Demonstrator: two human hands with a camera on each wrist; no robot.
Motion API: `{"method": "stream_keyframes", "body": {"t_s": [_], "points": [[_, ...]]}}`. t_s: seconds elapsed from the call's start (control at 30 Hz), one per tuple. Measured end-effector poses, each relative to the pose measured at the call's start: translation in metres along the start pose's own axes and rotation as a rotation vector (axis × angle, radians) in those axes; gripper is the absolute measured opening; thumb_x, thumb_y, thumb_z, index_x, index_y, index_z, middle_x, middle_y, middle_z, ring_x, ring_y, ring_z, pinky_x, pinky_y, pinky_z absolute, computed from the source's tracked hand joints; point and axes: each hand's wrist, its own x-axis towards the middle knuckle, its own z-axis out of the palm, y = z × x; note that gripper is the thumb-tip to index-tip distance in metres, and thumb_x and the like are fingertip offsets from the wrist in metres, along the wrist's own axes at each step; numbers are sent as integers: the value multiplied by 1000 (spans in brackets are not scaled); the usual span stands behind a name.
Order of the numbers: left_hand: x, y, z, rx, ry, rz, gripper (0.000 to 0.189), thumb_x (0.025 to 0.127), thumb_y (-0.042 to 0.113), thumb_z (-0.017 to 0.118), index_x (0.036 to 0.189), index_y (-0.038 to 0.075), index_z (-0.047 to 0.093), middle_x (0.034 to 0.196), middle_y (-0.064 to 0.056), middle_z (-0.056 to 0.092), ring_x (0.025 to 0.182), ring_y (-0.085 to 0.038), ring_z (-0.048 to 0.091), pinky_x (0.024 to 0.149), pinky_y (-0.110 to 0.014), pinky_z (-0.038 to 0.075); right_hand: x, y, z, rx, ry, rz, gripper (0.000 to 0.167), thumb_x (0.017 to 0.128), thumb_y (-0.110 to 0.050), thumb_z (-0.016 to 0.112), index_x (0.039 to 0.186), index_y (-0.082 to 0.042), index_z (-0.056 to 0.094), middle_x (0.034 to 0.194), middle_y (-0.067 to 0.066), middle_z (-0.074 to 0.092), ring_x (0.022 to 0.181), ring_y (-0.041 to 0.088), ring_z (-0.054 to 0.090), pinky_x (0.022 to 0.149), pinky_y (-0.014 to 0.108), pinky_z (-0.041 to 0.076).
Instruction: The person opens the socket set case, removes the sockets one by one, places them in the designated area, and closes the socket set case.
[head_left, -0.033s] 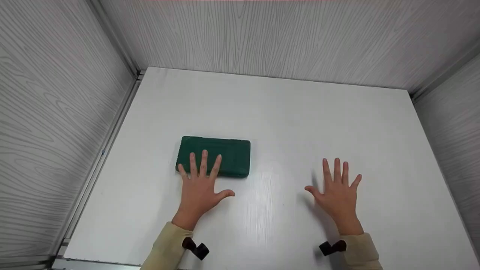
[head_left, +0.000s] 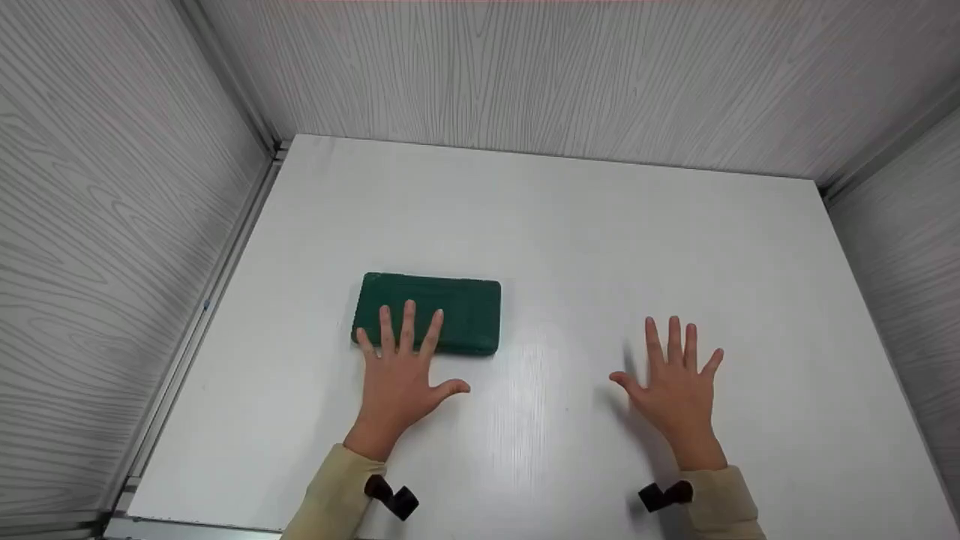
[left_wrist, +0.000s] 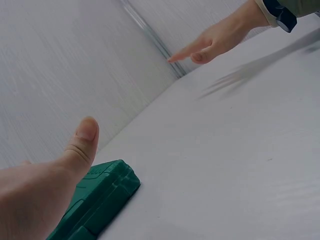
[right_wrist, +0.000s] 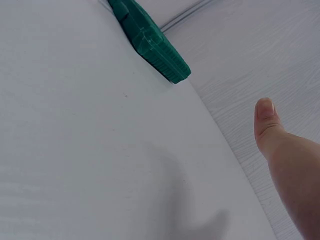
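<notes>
Pale wood-grain walls [head_left: 480, 75] are enclosing a white tabletop [head_left: 555, 225], where a green case [head_left: 472, 307] is being shown lying flat, left of the middle, its long sides running roughly crosswise. On progress, handling is seemingly not yet being started: nothing is being gripped, nothing is being lifted, and no gap is being seen along the visible edge of the case, so any work with it appears to be waiting.

Now to the fingers! On the left hand [head_left: 397, 382], all of them are being held straight and fanned wide. From above, the three middle fingers [head_left: 407, 326] are being seen across the near left part of the case; the little fingertip is being lined up with its near left corner, while the left thumb [head_left: 452, 388] is being pointed rightward, outside the near edge. Whether the case is being touched or only hovered over cannot be told.

Over on the other side, the right hand [head_left: 675, 390] is being held spread too, well apart from the case, its shadow being cast onto the tabletop below. Nothing is being pinched by either hand.
</notes>
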Motion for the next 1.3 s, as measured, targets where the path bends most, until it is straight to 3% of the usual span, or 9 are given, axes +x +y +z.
{"method": "stream_keyframes", "body": {"t_s": [0.23, 0.57, 0.93, 1.17, 1.3], "points": [[1, 1, 1, -32, 17, 2, 109, 65, 84, 48, 150, 25, 16, 154, -16, 7, 137, -46, -2, 97, -71, 0, 2, -1, -1, 8, 6, -8, 96, 77, -75, 47, 150, -20, 19, 150, 22, 19, 138, 39, 12, 98, 70, 0], [1, 1, -1, -16, -2, 2, 107, 67, 89, 33, 150, 25, 13, 154, -16, 5, 137, -45, -2, 98, -71, 1, 2, -3, 2, 19, -42, -5, 96, 78, -75, 44, 151, -21, 11, 151, 21, 15, 139, 38, 6, 98, 69, -4], [0, 3, 0, -12, 20, 16, 107, 67, 89, 33, 150, 24, 16, 154, -17, 8, 137, -46, 4, 97, -71, 3, 3, -10, 1, 17, 9, -44, 95, 78, -74, 46, 150, -17, 19, 149, 23, 21, 138, 39, 13, 97, 72, 7], [3, -15, 2, -21, 32, -1, 105, 70, 86, 37, 151, 22, 16, 153, -18, 11, 137, -45, 4, 97, -71, 6, 6, -19, 1, 33, 12, -57, 94, 79, -72, 46, 150, -17, 18, 150, 21, 20, 138, 39, 15, 98, 70, 11], [7, -29, 1, -28, 0, -17, 104, 72, 85, 36, 151, 21, 14, 153, -19, 9, 137, -44, 2, 98, -70, 6, 7, -26, 1, 127, 8, -49, 93, 81, -68, 50, 151, -17, 15, 151, 19, 19, 137, 38, 17, 101, 66, 13]]}}
